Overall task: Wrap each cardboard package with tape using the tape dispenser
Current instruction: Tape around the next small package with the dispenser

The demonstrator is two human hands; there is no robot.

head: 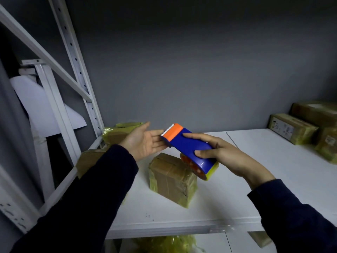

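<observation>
Right hand (224,156) gripping tape dispenser (187,145), fingers curling round body. Left hand (144,141) lying flat-fingered beside cutter. Cardboard package (173,179) mid-shelf (255,179) looking taped; right-edge packages (291,128) likewise. Remainder unclear.

storeroom or packing area: white metal rack (80,73), shelf (255,179) carrying taped cardboard packages (291,128), grey wall (182,61).

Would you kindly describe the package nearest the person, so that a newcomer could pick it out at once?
Start at the white shelf board against the grey wall. Near its front middle, below the blue tape dispenser held in the right hand, one brown cardboard package stands alone. Unlike the right-side packages and the left-edge packages, it touches no other.
</observation>
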